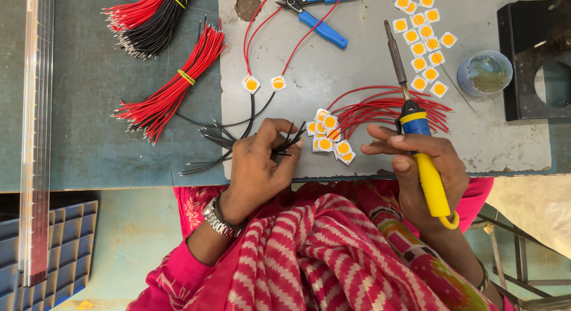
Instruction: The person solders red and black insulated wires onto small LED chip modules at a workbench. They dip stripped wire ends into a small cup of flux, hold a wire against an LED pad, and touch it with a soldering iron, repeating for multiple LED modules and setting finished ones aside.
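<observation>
The worktop [119,150] spreads across the view, grey-green at the left with a paler grey mat [357,67] over its middle and right; a long clear ruler [37,108] runs down the far left edge. A black box [535,55] stands at the top right, with a small round pot [485,73] just beside it. Two bundles of red wires [172,88] and one of black wires [160,25] lie at the upper left, each tied with a yellow band; blue cutters [318,13] rest at the top of the mat.

The left hand [256,168] has its grip pressed together, pinching a few thin black wires [285,141] that fan out between thumb and fingers; more of them lie loose just to its left. The right hand [416,168] is closed round the yellow handle of a soldering iron [410,102], whose tip points away towards the top of the mat, above a spray of loose red wires [386,105]. A heap of small square chips [330,135] with orange centres sits between the two hands; others lie in rows at the upper right.

The likely trouble lies in the hot tip hanging so near the loose red wires; a small slip of the wrist could scorch their coating; the pinched wires could also spring free, being thin and held only at their ends.
</observation>
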`<state>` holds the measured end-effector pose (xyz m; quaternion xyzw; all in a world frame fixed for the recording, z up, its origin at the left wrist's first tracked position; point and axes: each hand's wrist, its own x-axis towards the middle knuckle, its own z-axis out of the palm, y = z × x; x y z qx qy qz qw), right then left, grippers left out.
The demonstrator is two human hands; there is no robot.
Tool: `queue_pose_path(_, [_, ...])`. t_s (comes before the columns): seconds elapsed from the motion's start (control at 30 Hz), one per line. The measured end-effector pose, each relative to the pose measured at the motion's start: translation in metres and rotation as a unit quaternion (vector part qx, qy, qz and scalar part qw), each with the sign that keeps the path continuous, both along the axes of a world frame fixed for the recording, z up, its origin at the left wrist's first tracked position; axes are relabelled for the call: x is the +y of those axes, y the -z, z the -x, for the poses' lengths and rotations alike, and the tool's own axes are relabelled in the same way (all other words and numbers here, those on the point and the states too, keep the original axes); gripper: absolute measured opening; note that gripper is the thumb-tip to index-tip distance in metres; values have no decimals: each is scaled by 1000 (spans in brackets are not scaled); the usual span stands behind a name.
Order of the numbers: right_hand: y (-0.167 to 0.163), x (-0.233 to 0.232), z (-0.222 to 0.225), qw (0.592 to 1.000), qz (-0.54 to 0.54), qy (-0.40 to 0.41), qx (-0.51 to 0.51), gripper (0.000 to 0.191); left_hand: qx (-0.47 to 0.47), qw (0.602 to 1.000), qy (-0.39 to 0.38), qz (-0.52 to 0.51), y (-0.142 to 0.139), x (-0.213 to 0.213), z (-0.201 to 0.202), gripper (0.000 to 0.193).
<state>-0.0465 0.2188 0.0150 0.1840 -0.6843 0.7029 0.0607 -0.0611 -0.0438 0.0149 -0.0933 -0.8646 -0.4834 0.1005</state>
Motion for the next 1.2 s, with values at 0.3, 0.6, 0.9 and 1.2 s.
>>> queue_pose_path(0.3, [1, 0, -1, 999, -31, 23, 30, 43, 67, 997, 8, -24, 9, -1, -2, 10])
queue_pose_path(0.6, [-10, 7, -1, 978, -108, 158, 88, 72, 90, 994, 48, 49, 4, -3, 5, 33])
queue_pose_path(0.9, [-13, 11, -4, 985, -73, 153, 38, 60, 96, 974, 74, 191, 2, -3, 3, 42])
queue_pose_path(1.2, [-11, 16, -3, 986, -43, 149, 58, 61, 101, 970, 55, 214, 9, -4, -7, 40])
